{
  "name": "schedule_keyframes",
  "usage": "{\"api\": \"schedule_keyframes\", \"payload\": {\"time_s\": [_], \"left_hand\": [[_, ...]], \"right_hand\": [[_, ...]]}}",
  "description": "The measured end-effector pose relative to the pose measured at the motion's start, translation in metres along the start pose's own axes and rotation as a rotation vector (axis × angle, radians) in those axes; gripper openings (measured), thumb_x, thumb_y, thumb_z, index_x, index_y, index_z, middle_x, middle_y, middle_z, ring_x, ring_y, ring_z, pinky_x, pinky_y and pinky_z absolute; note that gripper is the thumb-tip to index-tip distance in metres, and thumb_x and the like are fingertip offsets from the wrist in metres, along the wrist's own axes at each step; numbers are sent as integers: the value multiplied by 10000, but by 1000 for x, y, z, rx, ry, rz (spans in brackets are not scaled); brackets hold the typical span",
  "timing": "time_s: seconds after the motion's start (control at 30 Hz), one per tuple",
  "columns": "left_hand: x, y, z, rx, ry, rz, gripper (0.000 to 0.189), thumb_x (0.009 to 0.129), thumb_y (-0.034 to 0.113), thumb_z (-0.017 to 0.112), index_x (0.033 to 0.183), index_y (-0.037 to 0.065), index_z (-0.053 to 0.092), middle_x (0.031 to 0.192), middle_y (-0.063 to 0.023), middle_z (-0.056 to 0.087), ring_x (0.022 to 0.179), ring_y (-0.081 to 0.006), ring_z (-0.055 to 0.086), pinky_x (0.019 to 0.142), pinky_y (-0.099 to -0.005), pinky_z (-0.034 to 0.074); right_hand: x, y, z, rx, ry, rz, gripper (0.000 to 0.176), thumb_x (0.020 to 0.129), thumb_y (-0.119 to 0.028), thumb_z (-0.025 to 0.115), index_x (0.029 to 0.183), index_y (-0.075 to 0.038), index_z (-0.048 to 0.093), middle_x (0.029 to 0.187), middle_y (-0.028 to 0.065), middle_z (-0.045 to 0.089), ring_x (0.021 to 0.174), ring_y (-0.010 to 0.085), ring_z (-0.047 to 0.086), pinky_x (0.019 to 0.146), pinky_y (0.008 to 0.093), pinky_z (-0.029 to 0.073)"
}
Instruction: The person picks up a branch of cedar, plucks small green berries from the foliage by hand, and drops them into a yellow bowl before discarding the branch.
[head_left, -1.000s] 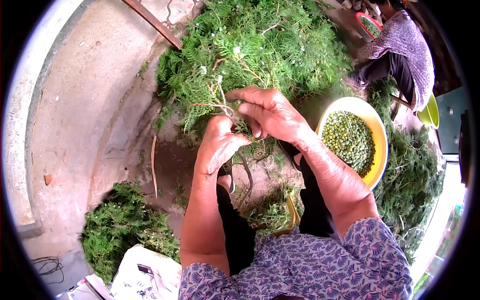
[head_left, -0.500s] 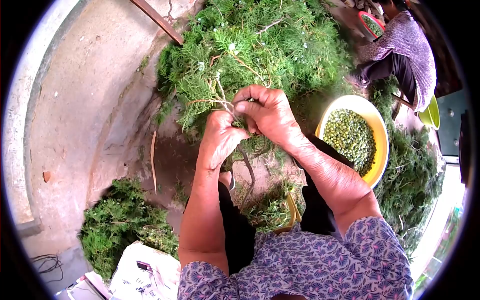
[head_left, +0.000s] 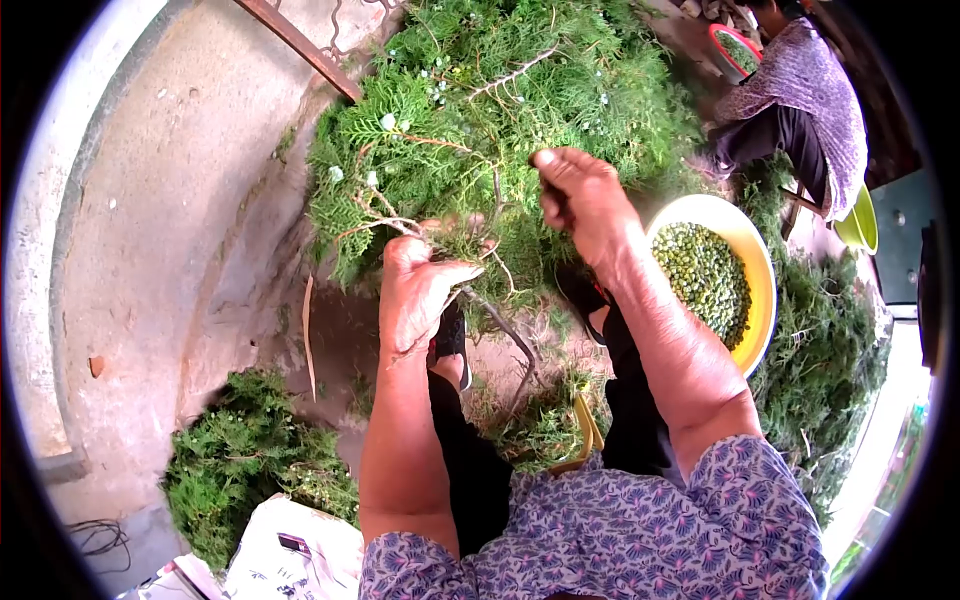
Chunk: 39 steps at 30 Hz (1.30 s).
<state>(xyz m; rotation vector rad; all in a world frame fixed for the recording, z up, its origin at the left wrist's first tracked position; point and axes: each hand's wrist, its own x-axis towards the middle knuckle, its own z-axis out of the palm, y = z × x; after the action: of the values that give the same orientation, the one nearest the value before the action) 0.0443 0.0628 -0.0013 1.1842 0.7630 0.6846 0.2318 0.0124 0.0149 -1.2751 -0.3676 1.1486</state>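
My left hand [head_left: 418,290] is closed around a woody evergreen branch [head_left: 507,335], whose twigs fan out ahead of the fist and whose bare stem trails down toward my feet. Pale round cones [head_left: 388,122] show on the sprigs beyond it. To the right, apart from the branch, my right hand [head_left: 592,205] has its fingers curled in with the thumb against them; anything inside is hidden. Beside my right forearm stands a yellow basin [head_left: 763,285] holding many small green cones [head_left: 698,275]. A large heap of green cuttings [head_left: 600,90] lies in front of both hands.
Another person [head_left: 800,100] sits at the upper right near a red-rimmed basin [head_left: 735,50]. More cuttings [head_left: 240,460] lie at lower left, beside a white sack [head_left: 290,545] with a phone-like device [head_left: 294,543] on it. A rusty bar [head_left: 300,45] juts in at upper left.
My right hand has drawn away from my left hand and the twigs, moving right toward the basin. My left hand keeps the branch and has shifted slightly left and down.
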Motion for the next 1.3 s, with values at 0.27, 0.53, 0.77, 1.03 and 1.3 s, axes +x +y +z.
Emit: {"api": "schedule_keyframes", "payload": {"time_s": [0.27, 0.53, 0.77, 1.03, 1.3], "left_hand": [[-3, 11, 0, 59, -154, -8, 300, 686, -146, 595, 976, -67, 588, 941, -114, 632, 818, -196, 632, 722, -272, 505], [3, 2, -53, 689, 44, -74, 271, 747, 251, 662, 832, -6, 640, 629, -102, 605, 580, -145, 585, 558, -290, 453], [-1, 23, -37, 191, 363, 66, 176, 843, 137, 597, 935, -13, 598, 772, -79, 627, 626, -144, 601, 609, -276, 512], [9, -2, 17, 171, 273, 233, 184, 790, 67, 653, 926, -40, 592, 820, -51, 612, 675, -88, 556, 602, -218, 464], [7, -7, 15, 46, 355, 241, 195, 761, 8, 657, 925, -75, 591, 782, -53, 614, 651, -67, 543, 572, -199, 455]], "right_hand": [[2, 12, 0, -26, -284, 97, 187, 810, -204, 659, 823, -25, 603, 532, -29, 461, 380, 62, 355, 350, 223, 225], [0, 13, 3, -137, -219, -142, 181, 804, -213, 656, 734, -45, 650, 521, -31, 500, 411, 55, 397, 371, 202, 280], [-14, 21, 20, -438, -154, -208, 163, 810, -122, 639, 674, -39, 608, 523, -30, 471, 422, 28, 374, 389, 207, 297], [-22, 43, 33, -636, -182, -548, 157, 677, -113, 705, 805, -33, 662, 709, 139, 597, 660, 287, 599, 613, 354, 471], [-23, 48, 35, -732, -296, -655, 137, 719, -114, 685, 764, -5, 616, 686, 172, 577, 629, 309, 588, 576, 350, 464]]}}
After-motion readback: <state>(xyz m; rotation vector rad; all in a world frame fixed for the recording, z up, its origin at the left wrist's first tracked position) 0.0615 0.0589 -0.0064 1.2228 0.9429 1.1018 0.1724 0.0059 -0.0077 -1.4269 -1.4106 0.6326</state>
